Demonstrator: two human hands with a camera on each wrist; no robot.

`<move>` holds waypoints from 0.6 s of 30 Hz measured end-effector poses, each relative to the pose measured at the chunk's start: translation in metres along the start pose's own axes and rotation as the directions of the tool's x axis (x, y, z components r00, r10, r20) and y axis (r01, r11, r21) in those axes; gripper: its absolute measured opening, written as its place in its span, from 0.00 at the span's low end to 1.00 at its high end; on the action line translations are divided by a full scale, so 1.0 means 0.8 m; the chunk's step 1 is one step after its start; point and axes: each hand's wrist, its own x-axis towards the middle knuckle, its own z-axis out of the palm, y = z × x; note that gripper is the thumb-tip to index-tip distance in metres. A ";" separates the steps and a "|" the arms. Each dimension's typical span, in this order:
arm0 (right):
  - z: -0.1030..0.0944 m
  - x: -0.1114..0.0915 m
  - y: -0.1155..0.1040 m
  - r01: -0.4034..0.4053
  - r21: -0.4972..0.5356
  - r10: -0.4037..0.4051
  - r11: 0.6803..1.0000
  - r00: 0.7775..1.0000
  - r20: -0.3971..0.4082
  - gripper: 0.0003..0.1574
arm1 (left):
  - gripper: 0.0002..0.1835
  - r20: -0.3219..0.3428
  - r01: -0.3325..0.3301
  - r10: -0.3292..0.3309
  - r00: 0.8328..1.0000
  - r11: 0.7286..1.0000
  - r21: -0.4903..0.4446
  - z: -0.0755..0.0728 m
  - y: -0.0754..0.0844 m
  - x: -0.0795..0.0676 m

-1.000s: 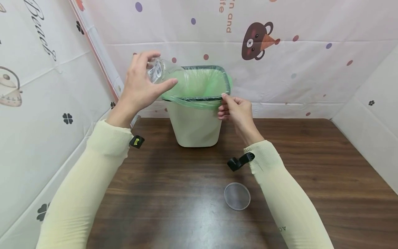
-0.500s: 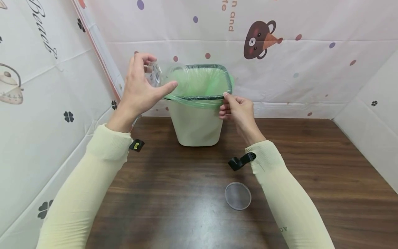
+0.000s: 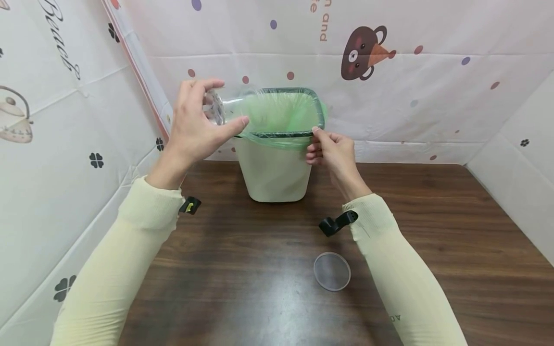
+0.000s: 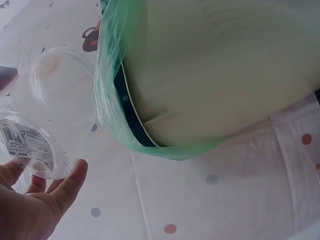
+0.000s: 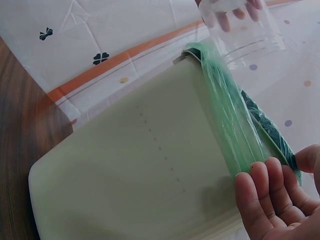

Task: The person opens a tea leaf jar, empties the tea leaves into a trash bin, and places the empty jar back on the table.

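Observation:
My left hand grips a clear plastic jar by its base end, thumb below and fingers above. The jar lies on its side, its mouth end over the left part of a bin. In the left wrist view, a barcode label shows on the jar's bottom and small dark specks dot its wall. A green bag lines the pale bin and folds over its dark rim. My right hand pinches the lined rim at the bin's near right corner, thumb on top and fingers against the outside.
A round clear lid lies flat on the dark wooden table, in front of the bin and beside my right forearm. A printed cloth wall stands close behind the bin, and another rises at the left.
The jar has tipped in my left hand, and its bottom label has turned out of sight in the head view. My right hand stays on the bin's rim.

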 end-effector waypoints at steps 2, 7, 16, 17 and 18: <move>0.000 0.000 0.000 0.002 -0.003 -0.002 1.000 1.000 0.001 0.19 | 0.40 -0.007 -0.020 0.020 1.000 1.000 -0.003 0.001 0.000 -0.002; -0.001 0.001 -0.001 0.000 -0.007 0.000 1.000 1.000 0.005 0.19 | 0.39 -0.016 -0.041 0.041 0.999 0.999 -0.018 0.004 -0.002 -0.006; -0.001 0.001 -0.001 -0.003 -0.004 0.003 1.000 1.000 0.004 0.18 | 0.38 -0.039 -0.055 0.054 0.998 0.998 -0.035 0.008 -0.010 -0.012; -0.001 0.001 -0.001 -0.003 -0.003 0.003 1.000 1.000 0.005 0.18 | 0.38 -0.044 -0.052 0.051 0.998 0.998 -0.039 0.009 -0.011 -0.013; -0.001 0.002 -0.001 -0.004 -0.002 0.004 1.000 1.000 0.005 0.18 | 0.38 -0.050 -0.047 0.045 0.998 0.998 -0.043 0.009 -0.011 -0.014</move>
